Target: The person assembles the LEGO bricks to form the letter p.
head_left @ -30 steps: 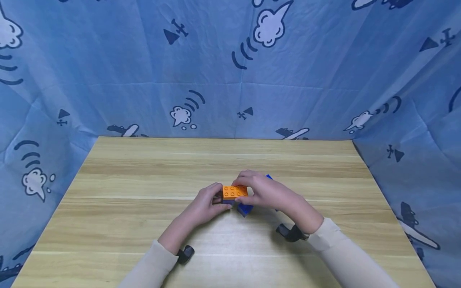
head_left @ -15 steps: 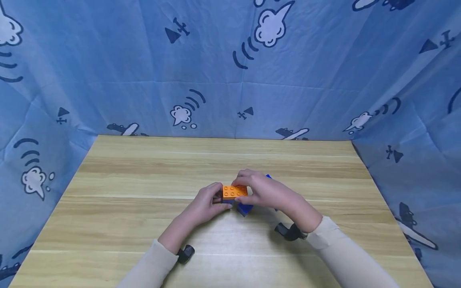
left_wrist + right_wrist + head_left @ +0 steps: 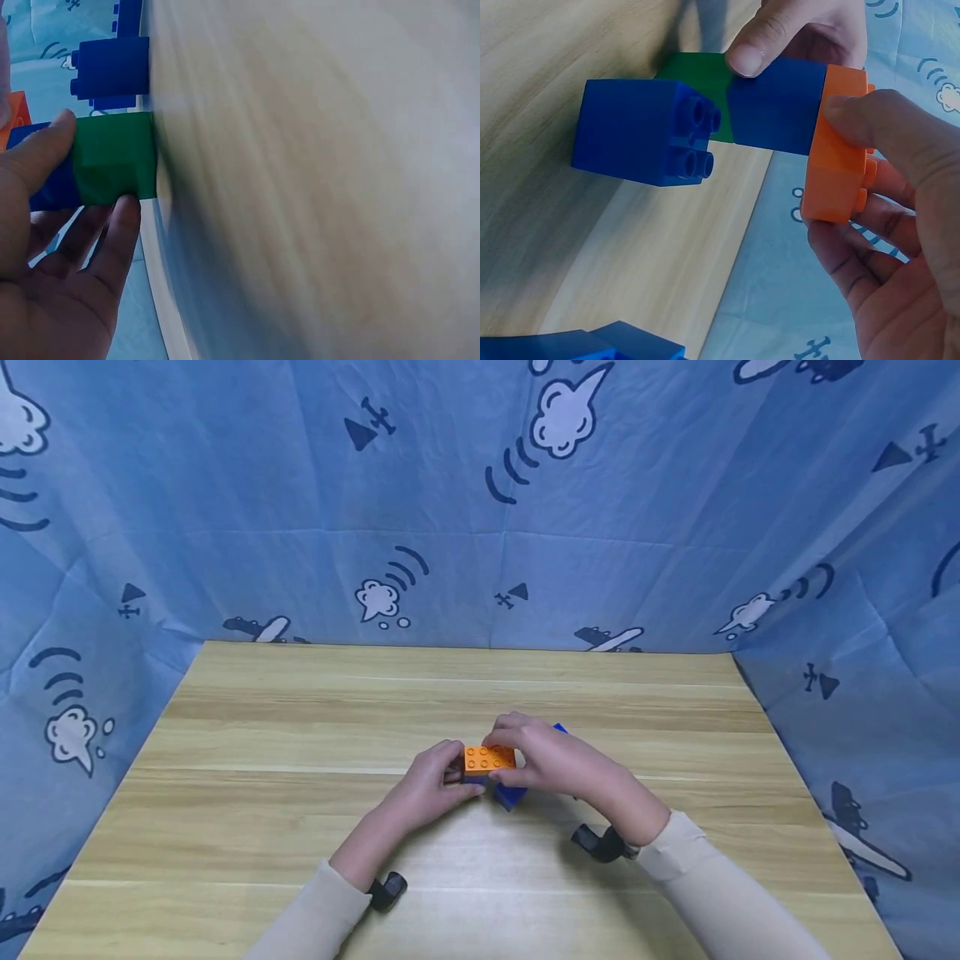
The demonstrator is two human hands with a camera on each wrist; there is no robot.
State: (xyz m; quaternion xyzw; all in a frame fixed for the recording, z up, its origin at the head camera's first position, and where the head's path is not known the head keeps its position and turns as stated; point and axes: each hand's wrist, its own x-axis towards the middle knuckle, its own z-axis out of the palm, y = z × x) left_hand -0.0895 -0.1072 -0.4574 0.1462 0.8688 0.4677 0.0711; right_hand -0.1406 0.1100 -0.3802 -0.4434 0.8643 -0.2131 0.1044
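A short stack stands on the table: a green building block (image 3: 114, 157) at the bottom, a blue block (image 3: 776, 105) on it, and an orange brick (image 3: 477, 762) with round studs on top. My left hand (image 3: 435, 785) grips the stack's lower part, thumb on the near side and fingers on the far side. My right hand (image 3: 551, 760) pinches the orange brick by its sides. In the right wrist view the orange brick overhangs the blue block towards my right hand and sits against it. Whether its studs are fully pressed in, I cannot tell.
Close to the stack, under my right hand, a separate blue block (image 3: 626, 127) stands studs up. More blue blocks (image 3: 547, 346) lie farther right, mostly covered by my right hand in the head view. Wooden tabletop (image 3: 315, 718) surrounds everything, with a blue patterned cloth (image 3: 450, 485) behind.
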